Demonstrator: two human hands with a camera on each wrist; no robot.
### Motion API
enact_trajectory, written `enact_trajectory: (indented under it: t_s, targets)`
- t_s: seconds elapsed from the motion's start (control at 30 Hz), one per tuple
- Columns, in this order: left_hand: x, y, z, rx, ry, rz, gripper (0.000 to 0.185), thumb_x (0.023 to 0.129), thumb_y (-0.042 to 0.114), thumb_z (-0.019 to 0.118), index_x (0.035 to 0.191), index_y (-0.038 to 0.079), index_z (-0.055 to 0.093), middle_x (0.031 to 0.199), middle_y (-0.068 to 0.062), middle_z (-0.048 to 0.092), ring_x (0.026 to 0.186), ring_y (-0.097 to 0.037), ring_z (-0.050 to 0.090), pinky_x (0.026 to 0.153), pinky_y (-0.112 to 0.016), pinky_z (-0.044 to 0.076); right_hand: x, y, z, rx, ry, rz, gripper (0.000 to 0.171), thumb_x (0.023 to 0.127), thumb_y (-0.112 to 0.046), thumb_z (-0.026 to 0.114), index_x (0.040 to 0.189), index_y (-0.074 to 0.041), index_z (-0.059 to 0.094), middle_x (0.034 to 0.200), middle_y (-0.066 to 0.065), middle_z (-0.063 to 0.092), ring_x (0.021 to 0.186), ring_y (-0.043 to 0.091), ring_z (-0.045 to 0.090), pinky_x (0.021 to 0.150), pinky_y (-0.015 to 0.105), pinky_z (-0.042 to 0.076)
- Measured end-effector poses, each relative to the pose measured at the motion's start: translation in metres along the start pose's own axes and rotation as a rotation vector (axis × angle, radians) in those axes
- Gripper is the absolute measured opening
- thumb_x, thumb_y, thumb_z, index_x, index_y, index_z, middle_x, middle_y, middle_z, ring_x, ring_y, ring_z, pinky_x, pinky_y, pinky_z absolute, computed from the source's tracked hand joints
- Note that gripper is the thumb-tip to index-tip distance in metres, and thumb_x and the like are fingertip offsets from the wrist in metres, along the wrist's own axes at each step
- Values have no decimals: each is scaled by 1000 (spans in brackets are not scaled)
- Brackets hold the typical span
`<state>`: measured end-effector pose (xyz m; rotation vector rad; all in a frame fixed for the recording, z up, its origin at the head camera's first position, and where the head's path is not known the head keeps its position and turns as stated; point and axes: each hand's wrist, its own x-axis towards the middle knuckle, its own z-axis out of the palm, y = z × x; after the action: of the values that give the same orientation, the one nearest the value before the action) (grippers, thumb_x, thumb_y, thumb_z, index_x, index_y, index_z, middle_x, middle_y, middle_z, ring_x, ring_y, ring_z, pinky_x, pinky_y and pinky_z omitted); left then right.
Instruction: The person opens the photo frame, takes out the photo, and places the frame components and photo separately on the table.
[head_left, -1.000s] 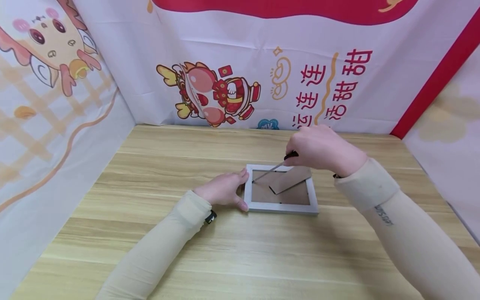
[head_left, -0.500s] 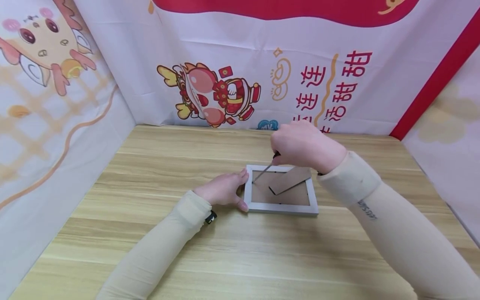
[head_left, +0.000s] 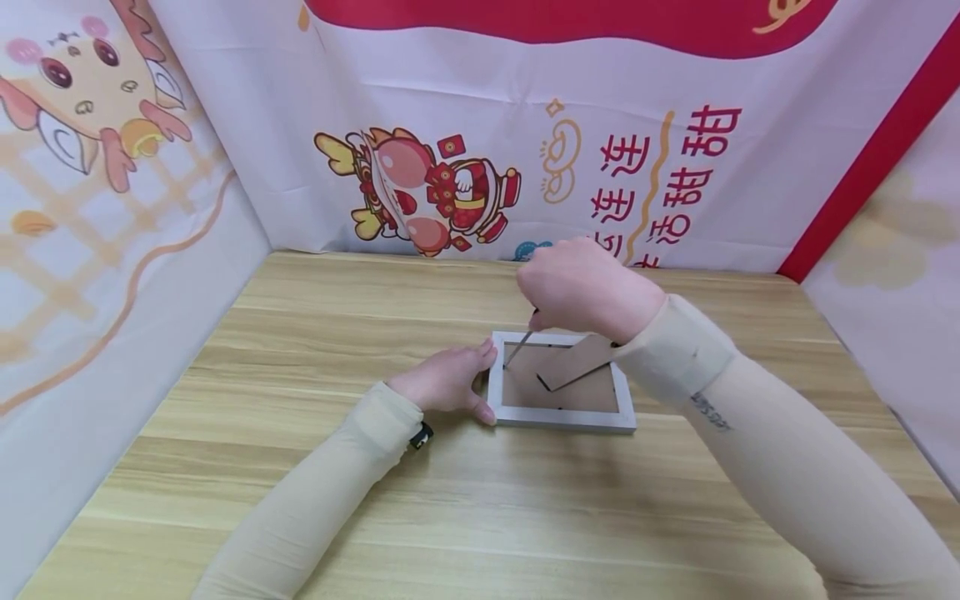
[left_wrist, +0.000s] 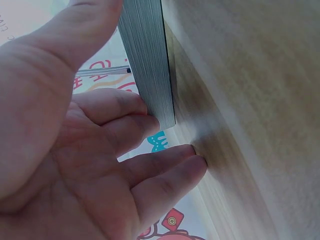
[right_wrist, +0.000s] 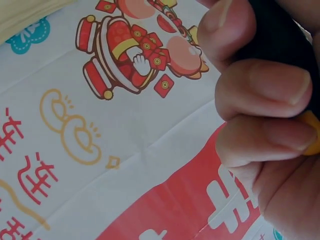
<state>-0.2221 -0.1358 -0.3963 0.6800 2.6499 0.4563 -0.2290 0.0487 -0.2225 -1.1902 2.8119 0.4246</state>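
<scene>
A picture frame [head_left: 566,416] lies back side up on the table, its silver-grey border around a brown backing board [head_left: 525,387]. The slanting stand leg [head_left: 577,363] crosses that board. My left hand [head_left: 442,377] braces the frame's left side, thumb at the near corner and fingertips at the far one. In the left wrist view its palm [left_wrist: 85,165] is spread and two fingers reach the table. My right hand [head_left: 588,283], above the frame, grips a screwdriver by its black and yellow handle [right_wrist: 312,132]. The thin metal shaft [head_left: 519,348] slants down to a small black tab at the board's left edge.
The wood-grain table [head_left: 480,517] extends around the frame. A printed white cloth [head_left: 465,92] with red figures hangs along its back edge, and more cloth hangs at the left and right sides.
My right hand has moved left, bringing the screwdriver steeper while its tip stays at the board's left edge. My left hand and the frame have barely moved.
</scene>
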Motion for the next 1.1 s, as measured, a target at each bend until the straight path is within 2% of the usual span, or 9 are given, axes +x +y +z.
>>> enact_trajectory:
  t_s: [0.17, 0.43, 0.6, 0.73, 0.8, 0.97, 1.1]
  targets:
    - [1, 0, 1, 11, 10, 14, 111, 73, 48, 84, 155, 1, 25, 161, -17, 16, 145, -27, 27, 117, -36, 25, 2, -4, -4, -32, -1, -13, 26, 80, -38, 83, 83, -14, 72, 70, -2, 60, 64, 19, 57, 57, 32, 50]
    - [1, -4, 3, 14, 23, 34, 112, 73, 49, 83, 154, -1, 25, 161, -17, 18, 145, -27, 27, 117, -35, 25, 6, -12, -8, -83, 16, -32, 26, 80, -36, 83, 87, -14, 73, 71, -2, 62, 65, 19, 58, 60, 33, 52]
    - [1, -1, 3, 13, 24, 21, 110, 74, 47, 84, 155, 0, 26, 161, -16, 19, 145, -27, 28, 117, -35, 25, 1, -4, -6, -37, -20, 26, 29, 80, -39, 83, 89, -13, 73, 70, -2, 62, 66, 18, 58, 59, 32, 52]
    - [-2, 0, 4, 4, 29, 8, 109, 73, 45, 85, 155, 2, 27, 161, -15, 19, 144, -27, 29, 116, -36, 26, -14, 17, 1, 82, -42, 113, 24, 82, -38, 81, 82, -16, 72, 69, -5, 63, 65, 16, 58, 58, 33, 51]
    - [-2, 0, 5, 4, 40, 19, 109, 73, 45, 85, 154, 1, 27, 160, -16, 19, 143, -28, 31, 116, -36, 27, -25, 32, 5, 146, -22, 144, 20, 83, -38, 80, 80, -19, 74, 70, -6, 64, 65, 15, 58, 59, 34, 49]
    - [-4, 0, 4, 26, 56, 41, 109, 72, 46, 86, 152, -2, 29, 159, -19, 20, 143, -31, 31, 116, -37, 26, -59, 73, 25, 288, 132, 193, 16, 85, -34, 79, 88, -19, 79, 76, -5, 68, 66, 15, 58, 61, 36, 49]
    - [-5, 1, 3, 33, 41, 30, 109, 73, 48, 84, 153, -2, 28, 160, -17, 18, 144, -29, 28, 117, -36, 25, -86, 107, 62, 358, 218, 268, 17, 88, -29, 77, 94, -13, 75, 78, -1, 66, 68, 18, 57, 63, 38, 48]
